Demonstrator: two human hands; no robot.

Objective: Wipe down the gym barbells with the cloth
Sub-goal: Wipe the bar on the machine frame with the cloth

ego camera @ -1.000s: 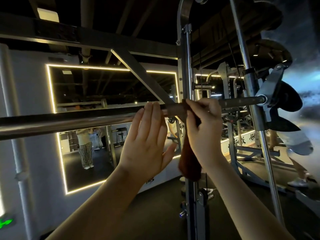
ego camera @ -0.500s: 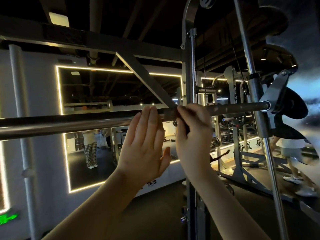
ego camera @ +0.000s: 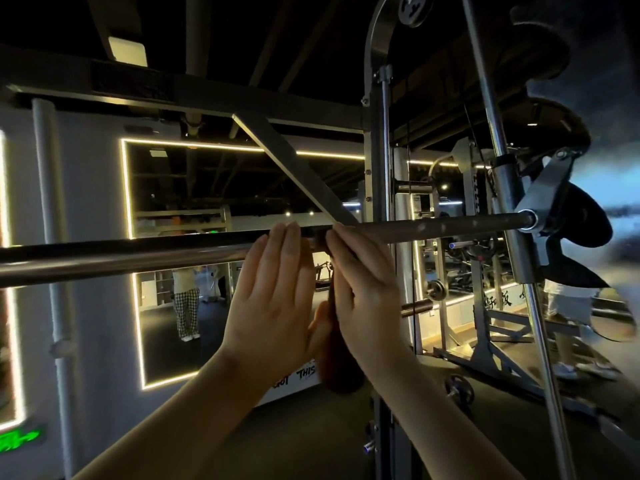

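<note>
A long steel barbell [ego camera: 450,225] runs across the view at head height, and its right end sits in the rack's sliding hook [ego camera: 540,202]. A dark reddish-brown cloth [ego camera: 337,358] is draped over the bar and hangs down between my hands. My right hand [ego camera: 367,292] holds the cloth on the bar, its fingertips curled over the top. My left hand [ego camera: 273,299] is right beside it with straight fingers lying against the bar and the thumb touching the hanging cloth.
The rack's uprights [ego camera: 377,237] and slanted guide rod [ego camera: 512,237] stand close on the right, with black weight plates [ego camera: 585,226] on the bar end. A lit mirror [ego camera: 194,209] on the wall ahead reflects a person. Another person [ego camera: 568,306] stands at the far right.
My right hand has slid left along the bar with the cloth and closed up against my left hand. The left hand has kept its flat place on the bar.
</note>
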